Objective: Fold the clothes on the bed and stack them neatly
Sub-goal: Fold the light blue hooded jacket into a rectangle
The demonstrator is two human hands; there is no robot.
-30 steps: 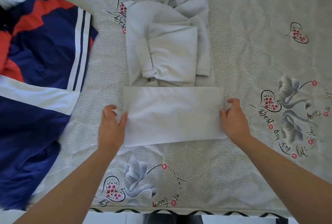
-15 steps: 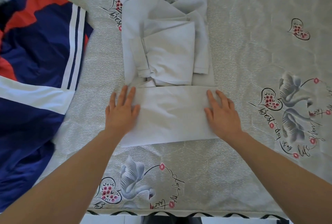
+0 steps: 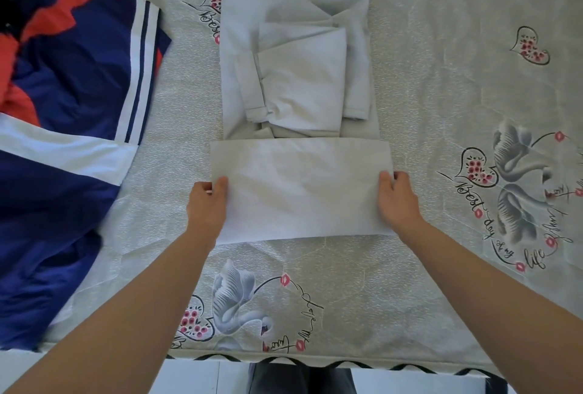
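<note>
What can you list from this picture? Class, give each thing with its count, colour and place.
hoodie: one, pale grey, bed centre, part folded, near flap turned up
jacket: one, navy, red and white, left side of bed
sheet: one, grey with swan and heart prints, covers the bed
left hand: one, grips flap's left edge
right hand: one, grips flap's right edge
</note>
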